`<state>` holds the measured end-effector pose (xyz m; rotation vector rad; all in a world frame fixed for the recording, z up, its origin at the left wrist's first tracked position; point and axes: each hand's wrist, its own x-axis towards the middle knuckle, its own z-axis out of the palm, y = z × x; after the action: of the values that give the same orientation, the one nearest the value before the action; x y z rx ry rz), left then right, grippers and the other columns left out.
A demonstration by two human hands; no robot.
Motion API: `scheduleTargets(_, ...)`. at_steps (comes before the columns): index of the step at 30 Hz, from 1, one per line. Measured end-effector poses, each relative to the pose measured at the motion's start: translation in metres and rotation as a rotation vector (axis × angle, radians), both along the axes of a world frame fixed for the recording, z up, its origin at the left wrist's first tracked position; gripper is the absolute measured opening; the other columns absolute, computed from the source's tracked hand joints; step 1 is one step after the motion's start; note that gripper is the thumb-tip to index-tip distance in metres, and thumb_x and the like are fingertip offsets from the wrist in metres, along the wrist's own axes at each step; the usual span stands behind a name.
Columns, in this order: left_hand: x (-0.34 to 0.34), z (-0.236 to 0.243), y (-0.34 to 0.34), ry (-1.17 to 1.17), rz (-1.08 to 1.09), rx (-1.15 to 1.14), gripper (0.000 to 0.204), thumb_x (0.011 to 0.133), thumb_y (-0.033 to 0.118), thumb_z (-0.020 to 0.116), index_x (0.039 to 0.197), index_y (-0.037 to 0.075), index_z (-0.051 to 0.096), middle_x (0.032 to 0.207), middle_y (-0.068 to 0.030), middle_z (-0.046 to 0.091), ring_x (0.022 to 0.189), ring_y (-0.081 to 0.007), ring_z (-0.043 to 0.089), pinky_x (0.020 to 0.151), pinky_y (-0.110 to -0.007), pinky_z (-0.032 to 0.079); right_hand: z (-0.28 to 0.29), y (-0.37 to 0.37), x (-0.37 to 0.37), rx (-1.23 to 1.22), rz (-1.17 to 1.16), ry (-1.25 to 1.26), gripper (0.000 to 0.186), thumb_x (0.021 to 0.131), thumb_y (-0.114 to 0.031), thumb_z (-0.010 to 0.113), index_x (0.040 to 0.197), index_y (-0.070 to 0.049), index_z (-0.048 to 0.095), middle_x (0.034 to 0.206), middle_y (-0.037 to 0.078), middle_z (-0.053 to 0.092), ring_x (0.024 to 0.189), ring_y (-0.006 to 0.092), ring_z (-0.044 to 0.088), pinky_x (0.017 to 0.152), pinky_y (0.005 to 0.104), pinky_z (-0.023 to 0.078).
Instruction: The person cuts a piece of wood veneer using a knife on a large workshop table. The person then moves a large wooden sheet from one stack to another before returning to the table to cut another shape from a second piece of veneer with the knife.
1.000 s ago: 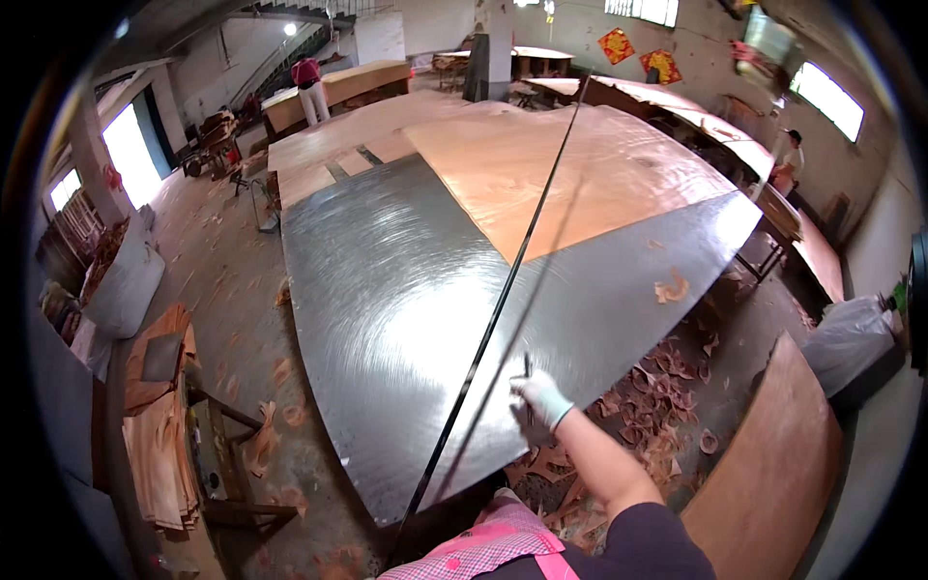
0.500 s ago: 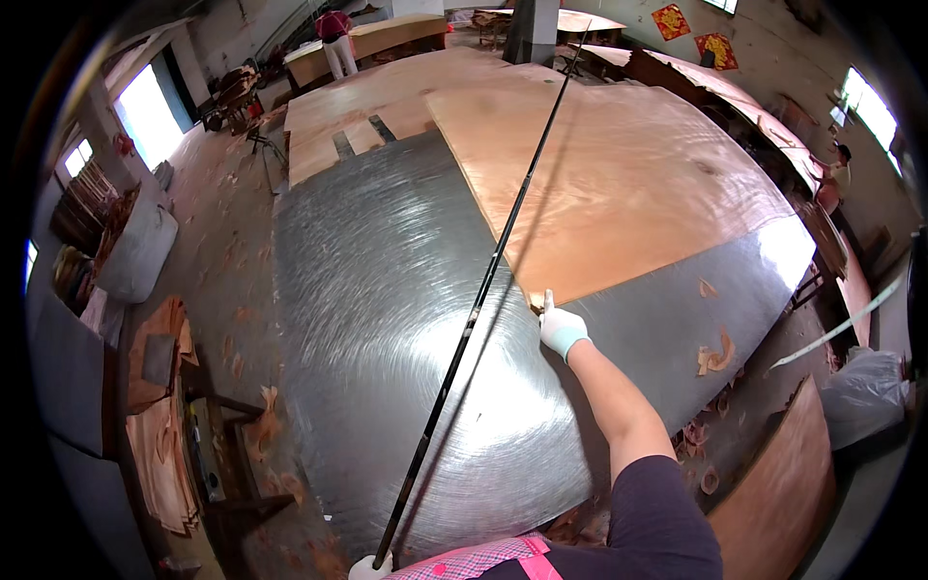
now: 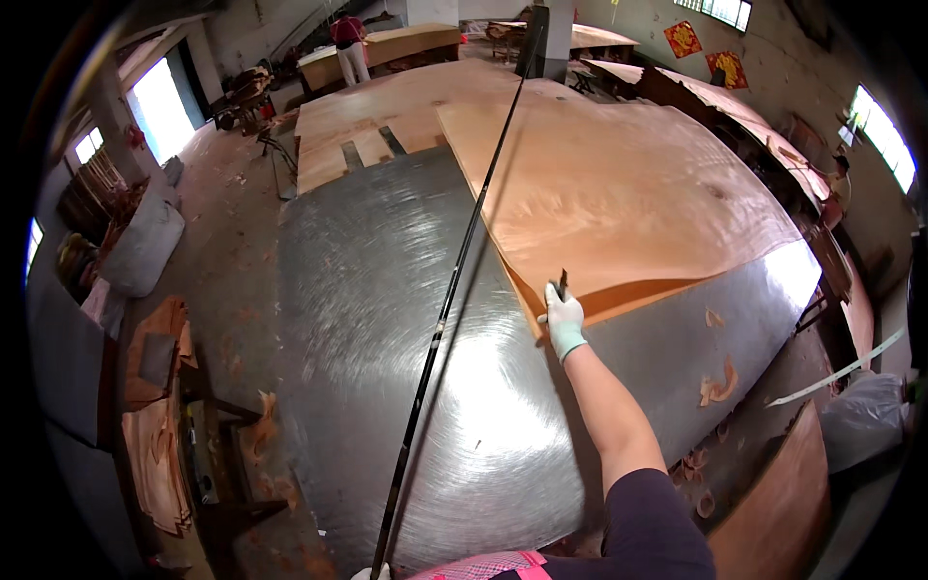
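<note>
My right hand (image 3: 564,319), in a pale glove, grips a small dark tool (image 3: 563,282) at the near corner of an orange veneer sheet (image 3: 619,184). That corner is lifted off the shiny grey metal sheet (image 3: 377,290) under it. My left hand (image 3: 371,574) is at the bottom edge, mostly cut off, closed on a long thin black pole (image 3: 435,343). The pole runs diagonally across both sheets toward the far end. Paler veneer (image 3: 367,106) with two grey strips showing lies beyond the metal.
Veneer stacks (image 3: 155,454) stand at lower left, a white sack (image 3: 145,246) behind them. A loose board (image 3: 773,483) and plastic bag (image 3: 860,425) are at lower right. One person (image 3: 348,48) stands at the far bench, another (image 3: 836,193) by the right benches. A pillar (image 3: 556,43) stands behind.
My right hand has moved forward from the bare metal to the veneer's corner, which has now risen. My left hand came into view at the bottom edge on the pole.
</note>
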<state>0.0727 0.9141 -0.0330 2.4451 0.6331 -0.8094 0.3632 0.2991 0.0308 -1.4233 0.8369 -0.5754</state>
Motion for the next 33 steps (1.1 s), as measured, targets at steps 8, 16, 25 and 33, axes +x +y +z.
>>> scheduleTargets(8,0.032,0.031,-0.016,-0.033,-0.135,-0.024,0.046,0.094,0.050,0.061,0.096,0.006,0.071,0.085,-0.0108,0.070,0.083,-0.0254,0.065,0.075,-0.042,0.048,0.060,-0.051,0.021,0.244,-0.310,-0.308,0.016,0.096,-0.021,0.060,0.103,-0.007,0.057,0.067,0.006,0.059,0.044,0.0133,0.051,0.035,0.0271,0.034)
scheduleTargets(16,0.043,0.033,-0.005,-0.092,-0.195,-0.067,0.046,0.094,0.050,0.059,0.096,0.005,0.071,0.085,-0.0108,0.070,0.083,-0.0255,0.065,0.075,-0.041,0.048,0.129,-0.021,-0.047,0.176,-0.230,-0.350,0.013,0.096,-0.020,0.062,0.097,-0.007,0.058,0.071,0.000,0.056,0.047,0.0090,0.050,0.036,0.0240,0.033)
scheduleTargets(25,0.054,0.002,0.032,-0.215,-0.391,-0.232,0.047,0.095,0.050,0.058,0.097,0.005,0.071,0.086,-0.0109,0.070,0.083,-0.0256,0.065,0.075,-0.040,0.048,-0.016,0.079,-0.323,0.193,-0.290,0.053,0.021,0.095,-0.016,0.061,0.114,-0.007,0.063,0.079,0.003,0.061,0.048,0.0095,0.050,0.038,0.0240,0.035)
scheduleTargets(33,0.096,0.017,0.042,-0.090,-0.597,-0.435,0.052,0.098,0.050,0.048,0.082,0.005,0.070,0.075,-0.0151,0.066,0.074,-0.0282,0.063,0.070,-0.043,0.047,-0.050,0.272,-0.505,0.233,-0.245,0.273,0.020,0.096,-0.016,0.061,0.113,-0.006,0.067,0.072,-0.001,0.058,0.051,0.0091,0.052,0.043,0.0241,0.040)
